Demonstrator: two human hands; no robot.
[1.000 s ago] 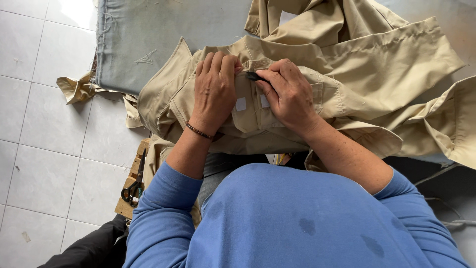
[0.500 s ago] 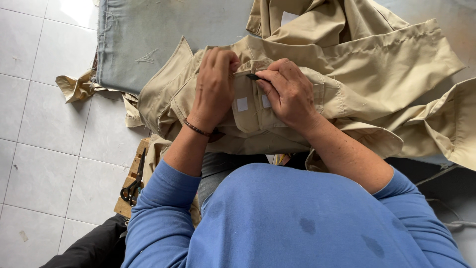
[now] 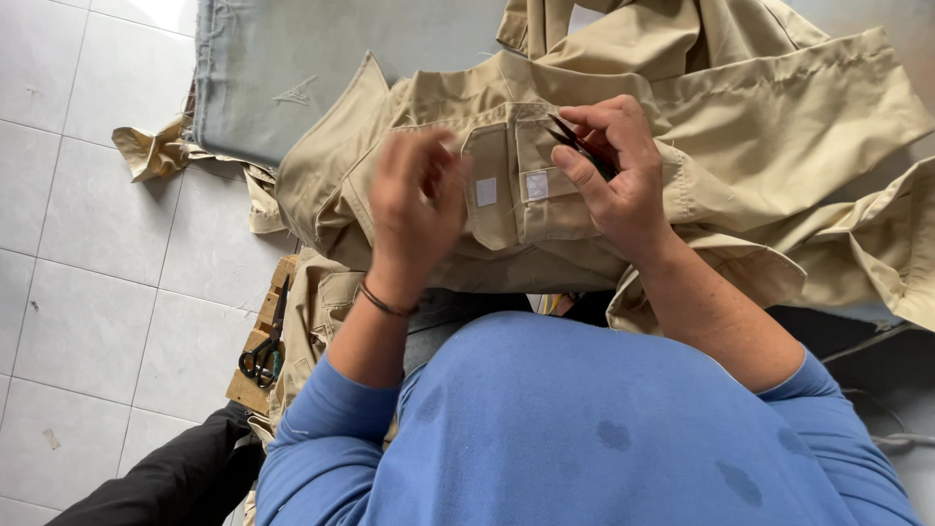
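Head view, labels: two small white square patches (image 3: 486,191) sit side by side just above the middle of the frame, on flaps of the garment; the right one (image 3: 537,185) lies just beside the right thumb. Nothing on them can be read.

Garment: a crumpled khaki woven-cotton work garment (image 3: 760,127) with stitched seams and folded flaps fills the upper centre and right of the frame, draped over the person's lap.

Right hand: the right hand (image 3: 612,175), right of centre, is closed around a small thin dark tool (image 3: 575,144), pinched between thumb and fingers, with the tip resting against the khaki cloth beside the flap.

Left hand: the left hand (image 3: 414,209), left of centre, is blurred, fingers loosely curled and raised just above the garment; whether it grips anything cannot be told. A thin dark bracelet (image 3: 382,302) rings its wrist.

Other cloth: a grey-blue denim-like sheet with a frayed edge (image 3: 292,68) lies flat in the upper left, partly under the khaki cloth. A khaki fabric scrap (image 3: 146,151) lies crumpled at the left on the floor.

Floor: pale square glazed tiles (image 3: 88,253) with thin grout lines cover the left side.

Lower left: black-handled scissors (image 3: 265,351) rest on a small wooden board (image 3: 255,385).

Clothing: blue long-sleeved knit top (image 3: 584,429) across the bottom.
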